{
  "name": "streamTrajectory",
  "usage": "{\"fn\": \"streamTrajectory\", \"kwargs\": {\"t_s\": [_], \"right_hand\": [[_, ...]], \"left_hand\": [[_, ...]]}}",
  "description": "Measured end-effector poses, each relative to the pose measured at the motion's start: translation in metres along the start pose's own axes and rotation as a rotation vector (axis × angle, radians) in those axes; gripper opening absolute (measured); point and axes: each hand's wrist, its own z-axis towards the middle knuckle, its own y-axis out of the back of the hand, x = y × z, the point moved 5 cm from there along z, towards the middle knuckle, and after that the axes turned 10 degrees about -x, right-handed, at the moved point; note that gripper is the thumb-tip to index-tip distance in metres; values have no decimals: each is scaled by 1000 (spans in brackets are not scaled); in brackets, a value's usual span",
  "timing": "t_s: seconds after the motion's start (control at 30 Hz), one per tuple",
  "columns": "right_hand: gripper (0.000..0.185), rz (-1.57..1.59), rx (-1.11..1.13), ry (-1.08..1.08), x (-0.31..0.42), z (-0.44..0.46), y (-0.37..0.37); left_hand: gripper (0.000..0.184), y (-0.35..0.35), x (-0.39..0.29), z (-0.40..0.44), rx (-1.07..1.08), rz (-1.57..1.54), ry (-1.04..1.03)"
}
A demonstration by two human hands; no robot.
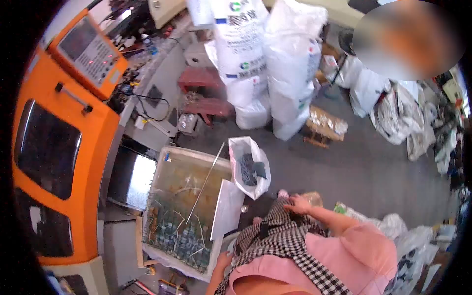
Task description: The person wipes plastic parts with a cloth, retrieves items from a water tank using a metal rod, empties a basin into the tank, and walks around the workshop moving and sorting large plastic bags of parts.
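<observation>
A person in a pink top (361, 253) and black-and-white checked cloth garment (268, 246) sits beside a large, pale rectangular tub (215, 256), which stands on the person's left. The right hand (297, 204) lies on the checked cloth near the knee, fingers loosely spread, with nothing visible in its grasp. The left hand (224, 260) is low beside the tub's near right edge, partly cut off by the body; whether it grips anything cannot be told.

Inside the tub is cloudy yellowish liquid, with many small greenish pieces (172, 238) crowded at the near end. A long, thin, pale rod (206, 179) slants across it, and a flat white board (228, 209) overlaps its right rim. Just beyond the board, an open white sack (251, 190) holds dark grey pieces (248, 169). Farther off stand tall, printed white sacks (241, 54) and a dull red stool (201, 78); an orange machine (91, 182) rises left of the tub.
</observation>
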Motion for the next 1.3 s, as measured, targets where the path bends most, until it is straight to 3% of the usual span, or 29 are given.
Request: {"fn": "streamTrajectory", "kwargs": {"t_s": [0.03, 0.13, 0.2, 0.27, 0.37, 0.4, 0.63, 0.7, 0.83, 1.0, 1.13, 1.23, 1.3], "right_hand": [[63, 14, -14, -3, 1, -2, 0], [65, 33, 42, 51, 0, -15, 7], [65, 74, 54, 43, -22, -11, -3], [65, 122, 434, 85, -57, 3, -44], [61, 140, 432, 118, -90, 12, -25], [58, 114, 404, 3, -87, 7, 8], [62, 221, 402, 8, -153, 28, 74], [63, 140, 337, -32, -176, 33, 74], [62, 362, 237, 9, -196, 35, 75], [59, 520, 178, -150, -224, 29, 83], [66, 621, -167, -409, -251, 28, 90], [73, 649, -337, -677, -242, 4, 142], [78, 701, -372, -805, -244, 1, 129]], "left_hand": [[48, 2, -6, 4, -34, 29, -81], [47, 29, -54, 12, 12, 121, -43], [46, 63, -111, 15, -13, -73, 47], [47, 93, -192, 12, -47, -193, 153], [47, 88, -255, 27, -20, -224, 149], [47, 80, -268, 33, 2, -205, 129], [47, 41, -364, 77, 124, -65, 33], [47, 37, -389, 86, 143, -36, 13], [47, 38, -435, 114, 184, 32, -45], [47, 40, -489, 167, 258, 134, -154], [47, 32, -540, 224, 373, 258, -321], [47, 22, -595, 267, 478, 375, -478], [47, 16, -622, 283, 536, 449, -571]]}}
